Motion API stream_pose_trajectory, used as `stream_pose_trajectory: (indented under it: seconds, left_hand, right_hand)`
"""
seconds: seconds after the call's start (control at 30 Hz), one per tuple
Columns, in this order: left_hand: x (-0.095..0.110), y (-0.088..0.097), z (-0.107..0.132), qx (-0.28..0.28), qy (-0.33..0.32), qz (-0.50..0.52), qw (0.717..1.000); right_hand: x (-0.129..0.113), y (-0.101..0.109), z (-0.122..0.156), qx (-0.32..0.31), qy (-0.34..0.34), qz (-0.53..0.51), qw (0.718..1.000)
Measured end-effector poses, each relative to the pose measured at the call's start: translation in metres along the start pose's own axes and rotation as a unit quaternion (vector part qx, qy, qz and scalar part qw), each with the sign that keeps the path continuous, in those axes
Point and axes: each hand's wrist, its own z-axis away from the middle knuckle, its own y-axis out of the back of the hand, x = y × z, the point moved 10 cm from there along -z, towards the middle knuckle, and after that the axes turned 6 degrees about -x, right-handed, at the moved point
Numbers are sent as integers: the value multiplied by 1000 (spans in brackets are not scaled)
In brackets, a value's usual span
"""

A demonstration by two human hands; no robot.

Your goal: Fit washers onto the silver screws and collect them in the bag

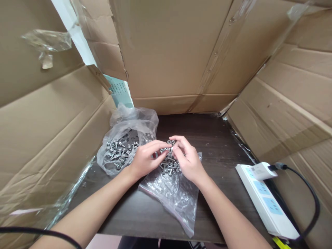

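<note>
Both my hands meet over a heap of small metal screws (169, 166) lying on a flat clear zip bag (176, 197) on the dark wooden table (215, 145). My left hand (145, 159) pinches a small metal piece at its fingertips. My right hand (187, 157) pinches the same spot from the other side, fingers curled. What sits between the fingertips looks like a screw with a washer or nut, too small to be sure. A second, crumpled clear bag (127, 141) holding more screws (119, 152) lies to the left of my left hand.
Cardboard walls stand on the left (46, 131), at the back (176, 52) and on the right (290, 103). A white power strip (267, 202) with a white plug and black cable (311, 197) lies at the right table edge. A black cable (38, 232) crosses the lower left.
</note>
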Motion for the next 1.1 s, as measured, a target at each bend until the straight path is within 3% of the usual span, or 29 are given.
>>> stream_pose_trajectory:
  seconds: [0.33,0.5,0.63,0.77,0.9,1.1]
  left_hand:
    - [1,0,0,-1,2,6,1000]
    - [1,1,0,4,-4,8,1000]
    - [0,-1,0,-3,0,11,1000]
    - [1,-1,1,-2,-4,13,1000]
    - [-1,-1,1,-5,1,13,1000]
    - [2,0,1,-6,-10,13,1000]
  right_hand:
    - [3,-4,0,-10,-10,5,1000]
    - [-4,-1,1,2,20,5,1000]
    - [1,-1,0,-5,-10,16,1000]
    - [-8,0,1,4,30,13,999]
    - [-5,-1,1,-6,11,33,999]
    - [-9,-1,1,-2,35,43,998]
